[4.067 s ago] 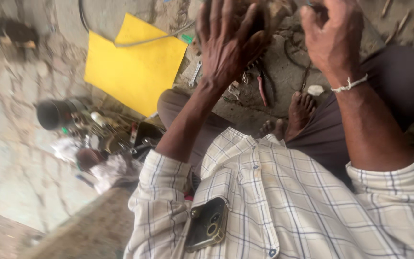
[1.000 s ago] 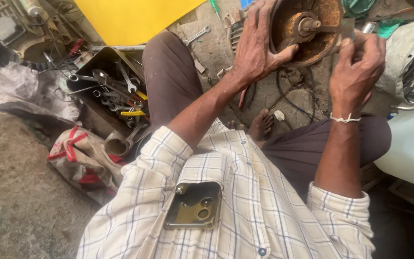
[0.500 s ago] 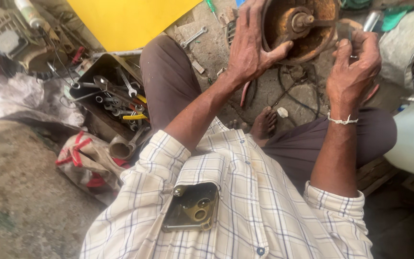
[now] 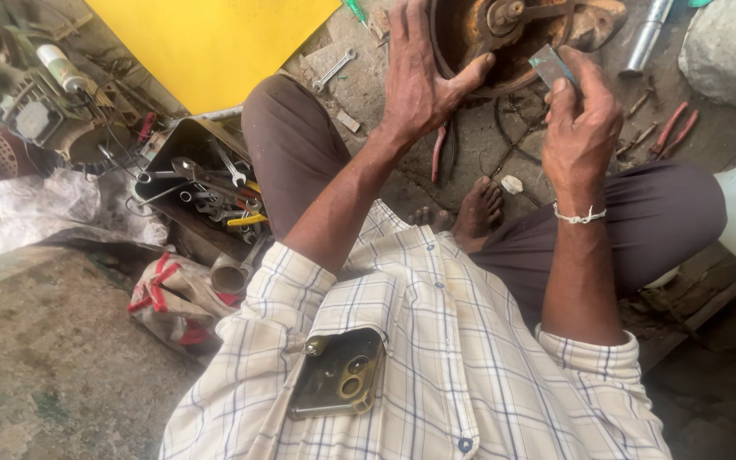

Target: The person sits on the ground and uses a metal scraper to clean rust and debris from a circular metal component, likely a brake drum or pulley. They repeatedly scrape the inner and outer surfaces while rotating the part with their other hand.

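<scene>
He's mid-scrape, I'd say: left hand (image 4: pixel 419 85), fingers spread, braces the rusty round metal motor housing (image 4: pixel 504 34) above his knees, while the right hand (image 4: pixel 581 128) pinches a small flat grey blade (image 4: pixel 551 66) at its rim; next calls for steady pressure

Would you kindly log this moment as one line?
left hand: steadies rusty round motor part | right hand: holds small flat metal piece at it

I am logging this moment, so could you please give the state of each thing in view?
Left hand: spread flat on the rusty round part.
Right hand: pinching a small flat blade against that part.
Tool tray: open, holding wrenches.
Phone: tucked in shirt pocket.
</scene>
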